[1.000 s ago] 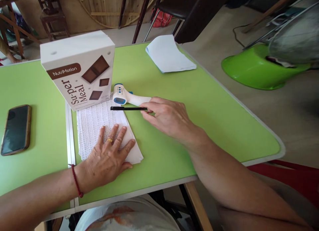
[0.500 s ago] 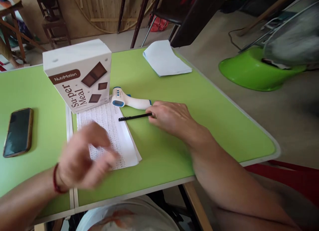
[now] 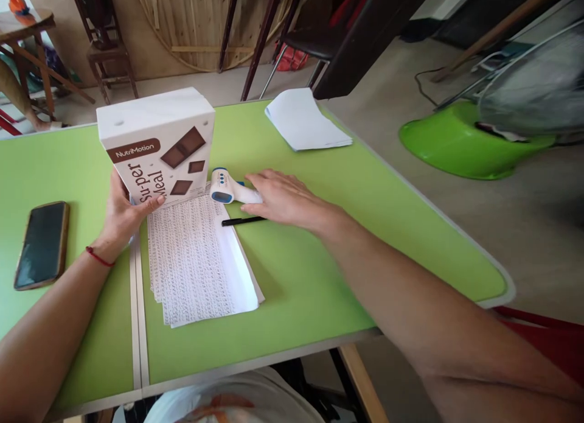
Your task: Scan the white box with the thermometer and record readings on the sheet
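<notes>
My left hand [image 3: 125,210] grips the lower left corner of a white NutriMotion meal box [image 3: 157,146], thumb on the printed front and fingers behind the side. The box stands upright at the far end of handwritten sheets [image 3: 196,265]. My right hand [image 3: 285,198] is closed over the handle of a white and blue infrared thermometer [image 3: 223,187], fingers on the far side and thumb on the near side. The thermometer's head shows; most of its handle is hidden. A black pen [image 3: 241,221] lies just below, one end under or behind my right hand.
A phone [image 3: 43,243] lies at the left of the green table [image 3: 310,277]. A folded stack of white paper [image 3: 305,118] rests near the far edge. Beyond the right edge are a green plastic stool [image 3: 438,137] and a fan [image 3: 533,76]. A seam crosses the table.
My left hand has moved from above the sheets to the box and taken hold of its corner. My right hand has let go of the pen and closed over the thermometer's handle.
</notes>
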Demonstrator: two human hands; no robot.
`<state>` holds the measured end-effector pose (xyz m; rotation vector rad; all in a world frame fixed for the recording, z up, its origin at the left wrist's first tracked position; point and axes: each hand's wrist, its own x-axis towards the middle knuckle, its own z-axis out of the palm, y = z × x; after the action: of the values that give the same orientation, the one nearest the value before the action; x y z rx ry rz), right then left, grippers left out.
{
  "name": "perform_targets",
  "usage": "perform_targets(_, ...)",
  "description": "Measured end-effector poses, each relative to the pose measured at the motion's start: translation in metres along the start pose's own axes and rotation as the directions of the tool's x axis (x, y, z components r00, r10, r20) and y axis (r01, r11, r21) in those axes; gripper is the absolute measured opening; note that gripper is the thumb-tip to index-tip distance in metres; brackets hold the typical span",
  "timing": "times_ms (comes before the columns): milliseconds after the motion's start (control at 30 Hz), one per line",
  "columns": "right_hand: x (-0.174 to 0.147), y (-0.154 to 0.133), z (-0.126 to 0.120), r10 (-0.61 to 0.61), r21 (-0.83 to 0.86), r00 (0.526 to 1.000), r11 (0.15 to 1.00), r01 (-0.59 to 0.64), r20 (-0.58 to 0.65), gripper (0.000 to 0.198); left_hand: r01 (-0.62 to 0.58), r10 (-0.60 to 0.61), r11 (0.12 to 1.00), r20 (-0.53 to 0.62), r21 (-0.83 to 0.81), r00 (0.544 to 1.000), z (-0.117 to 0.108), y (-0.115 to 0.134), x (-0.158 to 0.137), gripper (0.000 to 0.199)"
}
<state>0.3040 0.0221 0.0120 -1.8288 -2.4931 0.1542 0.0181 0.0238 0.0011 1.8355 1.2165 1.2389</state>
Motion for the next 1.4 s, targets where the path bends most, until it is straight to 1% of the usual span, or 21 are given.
perform_targets(33,0.001,-0.001,0.0,0.01,0.006,1.0,1.0,-0.01,0.024,0.038,0.014,-0.016,0.997,-0.023,-0.081,1.0,0.0,-0.003,0.001,0.079)
perform_targets(100,0.003,-0.004,0.002,0.018,0.037,0.999,0.999,-0.019,0.027,0.033,0.035,-0.04,0.986,-0.031,-0.164,0.999,-0.003,-0.008,0.002,0.071)
perform_targets(200,0.004,-0.007,0.01,0.048,0.121,0.998,0.992,-0.044,-0.031,0.034,0.047,-0.052,0.983,-0.026,-0.178,0.998,-0.008,-0.012,0.004,0.061)
perform_targets(267,0.005,-0.009,0.013,0.114,0.192,0.99,0.977,-0.096,-0.084,0.039,0.032,-0.039,0.986,-0.044,-0.163,0.998,-0.01,-0.013,0.004,0.059)
perform_targets(333,0.004,-0.011,0.013,0.184,0.32,0.97,0.939,-0.127,-0.157,0.045,0.013,-0.025,0.989,-0.077,-0.148,0.997,-0.01,-0.013,0.004,0.057)
perform_targets(367,0.002,-0.013,0.011,0.208,0.419,0.958,0.902,-0.11,-0.197,0.046,0.002,-0.017,0.99,-0.102,-0.142,0.995,-0.01,-0.012,0.004,0.057)
perform_targets(400,0.0,-0.015,0.007,0.224,0.534,0.944,0.843,-0.065,-0.24,0.046,-0.009,-0.009,0.99,-0.13,-0.139,0.991,-0.01,-0.011,0.003,0.056)
perform_targets(433,-0.004,-0.018,0.003,0.239,0.653,0.928,0.757,0.007,-0.286,0.045,-0.02,-0.003,0.989,-0.157,-0.144,0.988,-0.009,-0.009,0.002,0.055)
perform_targets(467,-0.009,-0.021,-0.001,0.248,0.757,0.913,0.647,0.093,-0.323,0.042,-0.027,-0.002,0.986,-0.174,-0.163,0.985,-0.007,-0.007,0.0,0.054)
perform_targets(533,-0.02,-0.03,-0.01,0.265,0.887,0.894,0.393,0.243,-0.362,0.033,-0.03,-0.016,0.968,-0.177,-0.25,0.984,-0.003,-0.004,-0.004,0.053)
perform_targets(567,-0.026,-0.035,-0.013,0.24,0.923,0.907,0.261,0.284,-0.347,0.03,-0.018,-0.032,0.95,-0.154,-0.311,0.988,-0.001,-0.002,-0.007,0.054)
perform_targets(633,-0.037,-0.047,-0.015,0.161,0.961,0.948,0.01,0.277,-0.275,0.028,0.033,-0.074,0.915,-0.085,-0.403,0.994,0.004,0.0,-0.012,0.054)
perform_targets(667,-0.042,-0.052,-0.014,0.107,0.964,0.963,-0.083,0.255,-0.245,0.028,0.067,-0.098,0.906,-0.054,-0.417,0.994,0.007,0.0,-0.014,0.053)
perform_targets(700,-0.045,-0.058,-0.012,0.043,0.962,0.973,-0.146,0.23,-0.226,0.026,0.096,-0.121,0.907,-0.036,-0.41,0.992,0.008,0.001,-0.016,0.053)
perform_targets(733,-0.048,-0.062,-0.01,-0.028,0.963,0.977,-0.18,0.202,-0.21,0.023,0.119,-0.14,0.914,-0.027,-0.388,0.99,0.009,0.001,-0.018,0.053)
perform_targets(800,-0.052,-0.069,-0.002,-0.139,0.967,0.971,-0.19,0.167,-0.195,0.015,0.15,-0.17,0.931,-0.032,-0.334,0.985,0.01,0.002,-0.02,0.055)
perform_targets(833,-0.052,-0.071,0.001,-0.163,0.969,0.967,-0.184,0.164,-0.194,0.012,0.161,-0.179,0.936,-0.03,-0.314,0.983,0.009,0.003,-0.021,0.057)
perform_targets(1033,-0.054,-0.074,0.007,-0.103,0.948,0.952,-0.173,0.267,-0.287,0.019,0.172,-0.165,0.951,0.05,-0.257,0.985,0.008,0.007,-0.023,0.063)
perform_targets(1167,-0.054,-0.08,0.003,-0.161,0.952,0.951,-0.202,0.23,-0.264,0.008,0.177,-0.154,0.952,0.109,-0.251,0.982,0.009,0.009,-0.024,0.067)
perform_targets(1233,-0.054,-0.084,0.001,-0.176,0.95,0.949,-0.221,0.222,-0.263,0.008,0.175,-0.138,0.944,0.147,-0.281,0.979,0.009,0.01,-0.023,0.068)
perform_targets(1400,-0.052,-0.09,0.002,-0.134,0.947,0.959,-0.239,0.215,-0.251,0.01,0.179,-0.113,0.927,0.21,-0.329,0.971,0.009,0.014,-0.021,0.069)
